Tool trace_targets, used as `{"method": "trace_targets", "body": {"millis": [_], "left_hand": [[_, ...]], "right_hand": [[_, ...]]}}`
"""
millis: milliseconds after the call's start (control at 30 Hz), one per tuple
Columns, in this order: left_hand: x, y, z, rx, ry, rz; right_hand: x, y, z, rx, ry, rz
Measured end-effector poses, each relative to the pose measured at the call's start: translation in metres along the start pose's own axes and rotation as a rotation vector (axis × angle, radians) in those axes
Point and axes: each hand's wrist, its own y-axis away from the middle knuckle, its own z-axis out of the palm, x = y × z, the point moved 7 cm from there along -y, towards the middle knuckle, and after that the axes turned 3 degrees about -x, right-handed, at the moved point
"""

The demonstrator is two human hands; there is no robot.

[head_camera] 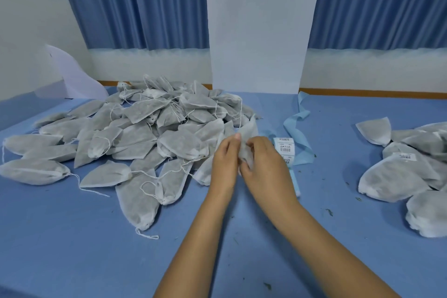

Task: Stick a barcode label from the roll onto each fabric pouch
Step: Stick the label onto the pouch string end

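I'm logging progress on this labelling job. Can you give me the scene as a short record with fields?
in hand: pouch, held by left hand and right hand
left pile: large, no labels visible
right pile: smaller, label showing on one pouch
label roll: on table, beside right hand
backing strip: blue, trails away behind the roll
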Motion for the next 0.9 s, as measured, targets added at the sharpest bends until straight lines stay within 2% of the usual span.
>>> {"method": "trace_targets", "body": {"millis": [100, 133, 233, 333, 433, 567, 700, 900], "left_hand": [[-0.002, -0.006, 0.021, -0.063, 0.049, -0.111], [-0.002, -0.005, 0.027, -0.083, 0.033, -0.095], [0.001, 0.002, 0.044, -0.215, -0.142, 0.02], [0.002, 0.018, 0.066, -0.447, -0.257, 0.104], [-0.003, 0.024, 0.067, -0.491, -0.317, 0.095], [0.0, 0.021, 0.061, -0.458, -0.429, 0.234], [0.004, 0.023, 0.059, -0.458, -0.376, 0.258], [0.002, 0.028, 0.059, -0.51, -0.368, 0.226]], "right_hand": [[0.011, 0.018, -0.007, -0.2, -0.093, -0.154], [0.019, 0.02, -0.016, -0.208, -0.137, -0.189], [0.055, 0.017, -0.051, -0.054, -0.226, -0.205], [0.082, 0.018, -0.052, -0.136, -0.319, -0.173], [0.093, 0.025, -0.043, -0.183, -0.345, -0.127], [0.1, 0.024, -0.053, -0.067, -0.336, -0.117], [0.097, 0.024, -0.075, 0.068, -0.267, -0.235], [0.101, 0.026, -0.091, 0.216, -0.173, -0.229]]}}
